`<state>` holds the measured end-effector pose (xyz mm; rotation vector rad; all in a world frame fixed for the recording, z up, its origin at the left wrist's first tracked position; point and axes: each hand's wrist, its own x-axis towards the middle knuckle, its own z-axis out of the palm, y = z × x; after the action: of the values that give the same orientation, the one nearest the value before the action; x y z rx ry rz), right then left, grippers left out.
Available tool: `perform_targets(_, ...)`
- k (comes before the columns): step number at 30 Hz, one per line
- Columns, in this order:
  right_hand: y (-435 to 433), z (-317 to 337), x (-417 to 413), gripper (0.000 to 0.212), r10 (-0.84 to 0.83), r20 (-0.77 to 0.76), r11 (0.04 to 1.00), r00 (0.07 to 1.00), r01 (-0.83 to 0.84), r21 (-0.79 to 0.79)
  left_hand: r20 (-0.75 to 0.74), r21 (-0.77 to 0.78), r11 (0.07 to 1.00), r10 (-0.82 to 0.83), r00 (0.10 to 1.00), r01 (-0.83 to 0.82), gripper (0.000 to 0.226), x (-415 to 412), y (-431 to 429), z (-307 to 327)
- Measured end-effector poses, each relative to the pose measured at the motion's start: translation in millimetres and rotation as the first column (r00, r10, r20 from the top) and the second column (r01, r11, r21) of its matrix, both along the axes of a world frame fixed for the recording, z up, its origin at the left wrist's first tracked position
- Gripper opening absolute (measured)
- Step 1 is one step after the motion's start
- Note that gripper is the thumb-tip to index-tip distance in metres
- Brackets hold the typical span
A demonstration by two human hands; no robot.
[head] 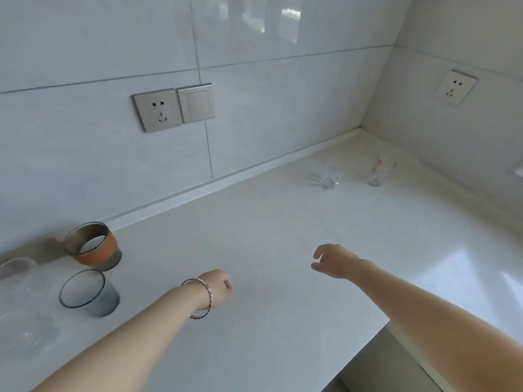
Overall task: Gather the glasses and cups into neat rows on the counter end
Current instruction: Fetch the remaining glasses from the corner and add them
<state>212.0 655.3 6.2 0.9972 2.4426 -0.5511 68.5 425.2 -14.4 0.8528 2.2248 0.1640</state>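
On the left of the white counter (271, 236) stands a cup with an orange band (92, 246) near the wall. A grey smoky glass (89, 292) stands just in front of it. Two clear glasses sit at the far left edge, one at the back (17, 268) and one nearer me (25, 329). Far right, near the corner, stand a small clear glass (328, 178) and a clear glass with a red mark (377, 171). My left hand (218, 288), with a bracelet on its wrist, hovers with fingers curled under, holding nothing. My right hand (334, 261) hovers over the middle, fingers loosely apart and empty.
A tiled wall runs along the back with a socket (158, 110) and a switch (195, 102). Another socket (455, 87) sits on the right wall. The counter's front edge (368, 340) drops off at the lower right.
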Motion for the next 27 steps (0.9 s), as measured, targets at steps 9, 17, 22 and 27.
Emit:
perform_targets(9,204,-23,-61,0.053,0.027,-0.009,0.993,1.000,-0.026,0.114,0.044,-0.012,0.995,0.100,0.994,-0.099,0.008,-16,190,-6)
perform_targets(17,299,-35,-153,0.096,-0.111,-0.220,0.988,0.969,0.132,0.082,0.023,-0.091,0.974,0.208,0.978,-0.205,0.004,-42,231,-28)
perform_targets(22,310,-58,-170,0.097,-0.205,-0.263,0.971,0.943,0.230,0.068,0.044,-0.108,0.959,0.268,0.962,-0.262,0.006,-42,230,-37)
perform_targets(27,314,-56,-163,0.082,-0.254,-0.288,0.961,0.923,0.274,0.029,0.059,-0.113,0.942,0.324,0.944,-0.317,0.013,-37,221,-40)
